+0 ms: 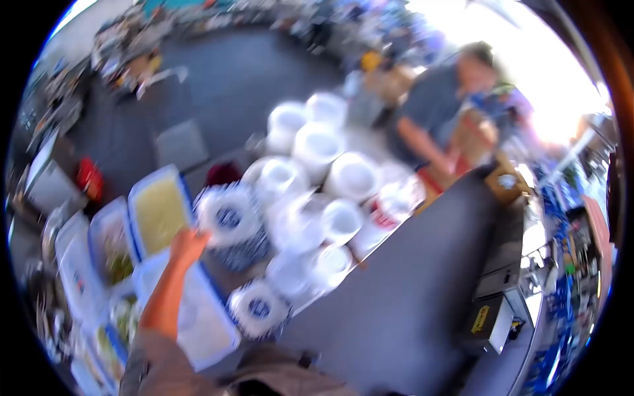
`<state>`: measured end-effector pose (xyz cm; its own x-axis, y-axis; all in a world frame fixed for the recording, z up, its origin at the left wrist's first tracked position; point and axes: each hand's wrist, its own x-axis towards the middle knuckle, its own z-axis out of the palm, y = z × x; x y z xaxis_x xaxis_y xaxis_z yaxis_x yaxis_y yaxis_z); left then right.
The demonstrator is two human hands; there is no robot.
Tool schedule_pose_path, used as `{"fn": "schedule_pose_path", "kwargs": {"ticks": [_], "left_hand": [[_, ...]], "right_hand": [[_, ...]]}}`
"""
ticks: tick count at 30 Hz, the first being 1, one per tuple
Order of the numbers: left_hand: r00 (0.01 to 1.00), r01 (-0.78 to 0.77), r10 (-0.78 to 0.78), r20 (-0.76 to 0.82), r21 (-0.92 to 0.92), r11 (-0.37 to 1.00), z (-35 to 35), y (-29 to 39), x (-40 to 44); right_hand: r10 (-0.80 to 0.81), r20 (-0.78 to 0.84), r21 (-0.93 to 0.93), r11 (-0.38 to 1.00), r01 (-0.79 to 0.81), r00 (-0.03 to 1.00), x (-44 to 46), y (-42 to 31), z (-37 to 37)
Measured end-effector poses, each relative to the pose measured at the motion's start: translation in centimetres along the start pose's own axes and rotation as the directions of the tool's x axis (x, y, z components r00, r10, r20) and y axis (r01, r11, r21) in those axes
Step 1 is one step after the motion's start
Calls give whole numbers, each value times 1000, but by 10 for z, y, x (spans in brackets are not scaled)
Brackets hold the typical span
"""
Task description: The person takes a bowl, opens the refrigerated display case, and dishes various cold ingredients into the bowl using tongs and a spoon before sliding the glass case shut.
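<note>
My left hand (188, 245) reaches in from the lower left, its fingers closed at the edge of a plastic-wrapped white pack (228, 216) with a round blue emblem. The pack looks like a stack of plates, though blur hides the detail. Beneath it shows a dark blue-and-white patterned wrapper (243, 252). A similar wrapped pack (259, 309) with the same emblem lies nearer to me. Beyond and to the right stand several stacks of white round bowls or cups (319, 145). My right hand is not in view.
Blue-rimmed plastic tubs (135, 191) with food sit to the left, one covered by a whitish lid (191, 320). Across the table, a person (432, 109) handles a cardboard box (469, 142). A black-and-yellow box (489, 323) stands at the right.
</note>
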<state>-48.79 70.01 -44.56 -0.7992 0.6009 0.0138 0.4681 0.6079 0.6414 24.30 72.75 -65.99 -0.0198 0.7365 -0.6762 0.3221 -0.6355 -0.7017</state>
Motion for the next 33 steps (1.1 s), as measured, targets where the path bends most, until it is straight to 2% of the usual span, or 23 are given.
{"fn": "schedule_pose_path", "kwargs": {"ticks": [1, 2, 4, 5, 6, 7, 8, 9, 10, 11, 12, 13, 15, 16, 17, 18, 20, 21, 23, 25, 31, 32, 33], "left_hand": [[998, 60, -60, -6, 148, 987, 7, -11, 15], [997, 59, -59, -55, -13, 998, 13, -50, 2], [992, 107, -113, -61, -85, 991, 11, -34, 9], [995, 65, -72, -76, -89, 994, -5, -4, 12], [992, 100, -113, -50, -200, 975, -24, 12, -15], [981, 190, -188, 38, -325, 927, -7, -24, 16], [962, 273, -262, 81, -380, 884, -27, 4, 23], [967, 253, -246, 70, -391, 885, -36, 23, 27], [977, 200, -208, 47, -543, 816, -48, 40, 18], [978, 184, -202, 49, -658, 730, -50, 24, 7], [986, 161, -153, 61, -544, 823, -64, 26, 6], [996, 89, -69, 61, -444, 892, -93, 59, 35], [997, 78, -75, 24, -265, 961, -98, 93, 17], [997, -61, 63, -41, 43, 997, -112, 116, 22], [981, -165, 190, -41, 344, 924, -107, 117, 39], [790, -456, 613, -23, 646, 612, -99, 87, 76], [913, -343, 400, 77, 677, 651, -109, 157, 46], [826, -442, 560, 69, 695, 567, -110, 161, 61], [887, -412, 434, 157, 693, 592, -122, 203, 52], [931, -344, 341, 131, 634, 693, -135, 250, 25], [887, -424, 436, 149, 634, 646, -138, 216, 48], [920, -371, 362, 151, 635, 678, -141, 220, 42], [894, -414, 409, 184, 690, 594, -135, 196, 59]], "right_hand": [[8, 10, 11, 1000, -8, 1000, 3, 0, -3], [12, 1, 39, 999, -12, 1000, 5, 3, 1], [21, 10, 70, 997, -22, 1000, 15, 11, -3], [23, 20, 98, 995, -24, 1000, 13, 11, -6], [27, 35, 127, 991, -31, 999, 20, 29, -11], [48, 3, 125, 991, -48, 999, 15, 32, -8], [50, 16, 170, 984, -52, 999, 17, 43, -17], [55, 21, 203, 978, -58, 998, 17, 54, -23], [66, 38, 245, 967, -73, 997, 16, 75, -28], [86, 43, 270, 958, -95, 995, 7, 104, -35], [83, 48, 300, 949, -94, 995, 3, 124, -40], [82, 57, 340, 936, -97, 995, 6, 135, -39], [16, 29, 410, 912, -27, 999, 7, 143, -52], [-17, 15, 443, 896, 8, 1000, 6, 146, -60], [-22, 2, 438, 899, 18, 1000, 5, 151, -63], [-31, -7, 426, 904, 30, 1000, 6, 156, -66], [-25, -42, 374, 926, 39, 999, -4, 170, -73], [-13, -41, 352, 936, 27, 999, -11, 176, -78], [-1, -48, 333, 943, 17, 999, -21, 180, -85], [6, -41, 324, 946, 8, 999, -21, 186, -83], [-34, -41, 279, 959, 44, 999, -12, 212, -98], [-50, -40, 261, 964, 59, 998, -9, 219, -100], [-75, -41, 238, 968, 83, 996, -5, 222, -103]]}}
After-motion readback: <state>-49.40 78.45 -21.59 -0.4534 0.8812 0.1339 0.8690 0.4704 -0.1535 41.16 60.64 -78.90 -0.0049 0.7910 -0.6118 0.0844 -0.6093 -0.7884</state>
